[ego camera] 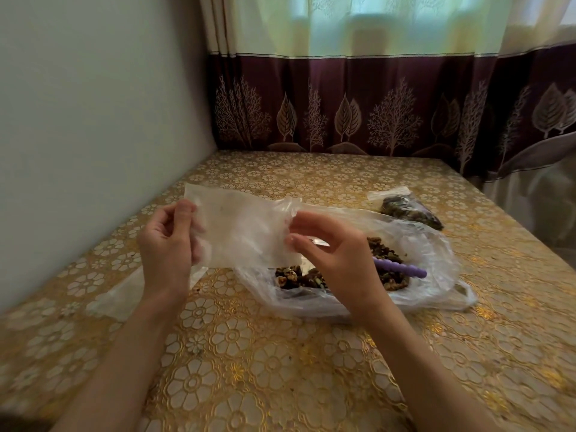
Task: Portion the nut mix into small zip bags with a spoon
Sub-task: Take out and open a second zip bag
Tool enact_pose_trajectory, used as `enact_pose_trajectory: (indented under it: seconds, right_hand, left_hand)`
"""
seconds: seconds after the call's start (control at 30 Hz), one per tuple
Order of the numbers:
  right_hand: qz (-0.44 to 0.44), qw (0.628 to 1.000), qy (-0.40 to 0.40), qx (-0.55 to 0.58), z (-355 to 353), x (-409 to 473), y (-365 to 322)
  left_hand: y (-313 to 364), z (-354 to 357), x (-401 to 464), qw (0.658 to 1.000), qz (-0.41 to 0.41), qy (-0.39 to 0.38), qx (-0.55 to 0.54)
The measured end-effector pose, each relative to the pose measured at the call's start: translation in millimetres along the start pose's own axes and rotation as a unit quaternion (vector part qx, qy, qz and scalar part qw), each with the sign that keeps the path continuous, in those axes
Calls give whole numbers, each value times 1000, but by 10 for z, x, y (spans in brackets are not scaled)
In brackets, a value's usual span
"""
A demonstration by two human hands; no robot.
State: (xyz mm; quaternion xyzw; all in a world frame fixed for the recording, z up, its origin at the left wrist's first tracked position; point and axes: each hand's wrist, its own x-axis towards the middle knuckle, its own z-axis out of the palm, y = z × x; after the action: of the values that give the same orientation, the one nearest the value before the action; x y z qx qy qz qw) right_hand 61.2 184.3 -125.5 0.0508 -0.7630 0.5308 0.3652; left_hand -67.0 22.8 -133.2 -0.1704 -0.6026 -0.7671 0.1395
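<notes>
While both hands hold it up above the table [280, 369], the empty zip bag [243, 226] hangs in front of the big open plastic bag [430, 254] and hides that bag's near-left part. The left hand [168, 247] grips the empty bag's left edge, thumb on the near face and curled fingers behind it, showing dimly through the film. The right hand [327, 254] pinches the bag's right edge between thumb and fingertips, the other fingers loosely bent. Stretched between the two hands, the empty bag has its long axis running left to right, roughly level, its flat face turned toward the camera; which end is the zip mouth I cannot tell.

The big plastic bag lies on the table just behind and to the right of the held bag, its mouth spread wide. Inside it sits the nut mix [386, 266], brown and lumpy, partly covered by the right hand and wrist. A purple spoon handle [402, 268] lies on the nuts, pointing right and slightly toward the viewer; its bowl is hidden behind the right hand. Beyond the big bag, to its far right, a filled zip bag [411, 210] lies flat on the table, its strip end toward the left. More clear plastic [124, 294] lies on the table below the left wrist. A curtain [374, 104] hangs behind the table, a plain wall [93, 104] to the left.
</notes>
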Motion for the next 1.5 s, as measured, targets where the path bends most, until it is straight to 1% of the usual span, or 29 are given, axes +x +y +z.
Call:
enact_pose_trajectory:
  seconds: [0.17, 0.33, 0.53, 0.6, 0.63, 0.73, 0.77, 0.8, 0.83, 0.87, 0.9, 0.97, 1.03, 1.07, 1.2, 1.3, 1.4, 1.5]
  right_hand:
    - [-11, 998, 5, -65, 11, 0, 44]
    - [20, 998, -40, -37, -36, 3, 47]
    - [27, 999, -45, -14, -42, 12, 22]
    - [25, 999, -44, -16, -42, 20, 15]
    - [26, 999, -44, -18, -41, 21, 19]
    - [27, 998, -49, -25, -60, 18, 49]
    - [27, 998, -52, -31, -70, 17, 59]
    - [26, 997, -56, -40, -78, 17, 66]
    - [25, 997, -62, -50, -81, 16, 70]
    - [22, 996, -70, -58, -79, 15, 71]
    - [19, 995, -77, -65, -72, 12, 69]
    - [2, 994, -83, -74, -53, 7, 63]
    - [-11, 994, -81, -77, -43, 1, 64]
    - [-11, 994, -81, -77, -42, 0, 68]
    - [-3, 992, -94, -82, -32, -4, 79]
    - [-17, 991, -90, -102, -13, -5, 68]
    - [-35, 990, -49, -131, -34, 10, 34]
    - [-17, 983, 18, -181, -155, 53, 5]
  left_hand:
    - [-28, 12, -3, 1000, -4, -22, 18]
    - [-41, -24, 27, 999, -7, -3, 52]
    - [-33, -70, 90, 997, 18, 13, 76]
    - [-43, -65, 87, 991, 46, 32, 121]
    - [-44, -59, 70, 983, 78, 42, 163]
    - [23, -29, -2, 942, 186, 75, 270]
    - [64, -21, -17, 928, 228, 64, 286]
    - [99, -10, -32, 911, 280, 30, 300]
    - [120, 7, -49, 886, 335, -22, 319]
    - [141, 34, -77, 855, 381, -84, 342]
    - [156, 69, -113, 824, 408, -148, 364]
    - [172, 154, -187, 777, 419, -245, 402]
    - [146, 220, -221, 745, 414, -289, 436]
    - [135, 235, -226, 736, 409, -299, 450]
    - [108, 224, -196, 732, 404, -307, 455]
    - [79, 219, -205, 746, 402, -301, 438]
    - [62, 197, -209, 771, 385, -288, 416]
    - [56, 154, -211, 797, 355, -282, 398]
